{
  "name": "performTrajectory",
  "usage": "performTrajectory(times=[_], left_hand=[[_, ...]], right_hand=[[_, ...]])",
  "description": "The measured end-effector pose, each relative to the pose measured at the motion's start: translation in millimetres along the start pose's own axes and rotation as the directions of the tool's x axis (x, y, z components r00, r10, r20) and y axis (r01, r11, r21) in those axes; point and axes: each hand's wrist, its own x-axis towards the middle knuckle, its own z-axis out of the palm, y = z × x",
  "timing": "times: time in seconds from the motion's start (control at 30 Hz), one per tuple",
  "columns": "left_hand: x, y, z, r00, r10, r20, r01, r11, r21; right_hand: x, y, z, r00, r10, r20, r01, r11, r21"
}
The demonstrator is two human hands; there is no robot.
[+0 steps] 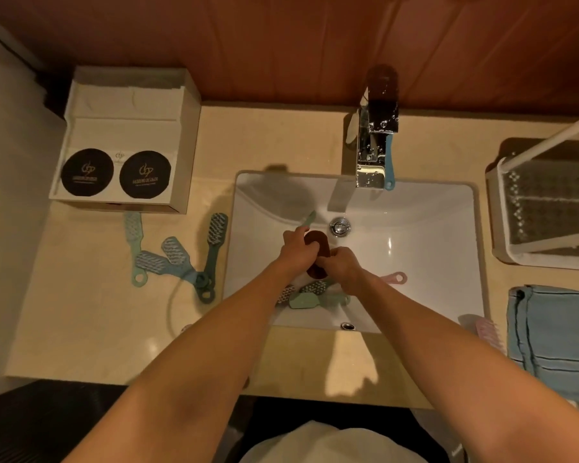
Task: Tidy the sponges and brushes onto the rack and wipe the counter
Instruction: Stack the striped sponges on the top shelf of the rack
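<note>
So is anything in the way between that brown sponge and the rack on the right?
Nothing visible. Both hands hold the brown sponge over the sink; the basin and counter strip toward the rack look clear.

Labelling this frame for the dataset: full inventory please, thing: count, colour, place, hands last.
Sink: 1, white, centre of counter.
Tap: 1, chrome, behind sink.
Counter: 1, beige.
Counter brushes: 4 visible, green and blue, left of sink.
Sink brushes: several, green and pink, exact count unclear, in basin under the hands.
Blue brush: 1, beside tap.
Pink brush: 1, counter right of sink.
Brown sponge: 1, held over basin.
Box: 1, white with two black discs, back left.
Rack: 1, white, right.
Towel: 1, blue, front right.
Left hand: on sponge.
Right hand: on sponge.
</note>
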Motion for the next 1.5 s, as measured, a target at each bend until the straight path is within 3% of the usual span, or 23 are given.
performTrajectory(times=[0.1, 0.2, 0.27, 0.3, 0.4, 0.5, 0.6, 0.73, 0.83, 0.97, 1.1, 1.37, 1.5], left_hand=[[-10.3, 13.8, -0.3, 1.0, -0.022, -0.019, 0.021, 0.998, -0.055], [-24.3, 29.5, -1.3, 0.998, -0.002, -0.063, -0.006, 0.992, -0.13], [-34.6, 41.4, -1.4, 0.996, 0.003, -0.092, -0.013, 0.993, -0.117], [-38.4, 46.6, -1.3, 0.994, 0.0, -0.108, -0.008, 0.997, -0.076], [-56.7, 64.1, -3.4, 0.99, -0.08, -0.117, 0.089, 0.993, 0.076], [-79.2, 88.0, -3.0, 0.99, -0.139, -0.017, 0.139, 0.99, -0.014], [-90.1, 102.8, -0.4, 0.996, -0.092, -0.015, 0.09, 0.993, -0.081], [-100.0, 118.2, 4.4, 0.997, -0.02, -0.08, 0.019, 1.0, -0.013], [-107.4, 128.5, 18.2, 0.986, 0.099, -0.136, -0.102, 0.995, -0.015], [-127.3, 144.7, 42.4, 0.923, 0.31, -0.229, -0.321, 0.947, -0.011], [-140.8, 161.3, 57.1, 0.862, 0.431, -0.266, -0.434, 0.899, 0.05], [-164.3, 202.5, 67.3, 0.773, 0.527, -0.352, -0.53, 0.843, 0.097], [-189.3, 225.9, 61.8, 0.758, 0.482, -0.439, -0.448, 0.875, 0.185]], right_hand=[[-12.5, -10.9, -11.5, 0.995, -0.04, -0.088, 0.031, 0.994, -0.108], [-29.6, -16.4, -26.2, 0.927, -0.33, -0.18, 0.28, 0.925, -0.257], [-36.9, -10.3, -38.6, 0.822, -0.55, -0.151, 0.493, 0.818, -0.295], [-43.2, -9.6, -47.3, 0.798, -0.592, -0.113, 0.546, 0.79, -0.28], [-69.2, -15.4, -72.0, 0.765, -0.644, -0.018, 0.617, 0.741, -0.266], [-82.3, -16.7, -93.2, 0.685, -0.729, 0.016, 0.681, 0.632, -0.369], [-91.1, -13.4, -115.2, 0.656, -0.754, 0.033, 0.691, 0.582, -0.428], [-103.8, -9.9, -143.9, 0.655, -0.754, 0.052, 0.685, 0.562, -0.463], [-117.1, -12.0, -159.4, 0.684, -0.729, 0.04, 0.667, 0.601, -0.44], [-141.8, -20.3, -186.8, 0.664, -0.747, -0.031, 0.699, 0.636, -0.327], [-162.5, -29.7, -209.2, 0.668, -0.744, -0.019, 0.722, 0.654, -0.225], [-185.8, -41.6, -251.1, 0.615, -0.788, 0.007, 0.764, 0.595, -0.25], [-194.0, -48.2, -281.9, 0.535, -0.843, -0.047, 0.773, 0.512, -0.375]])
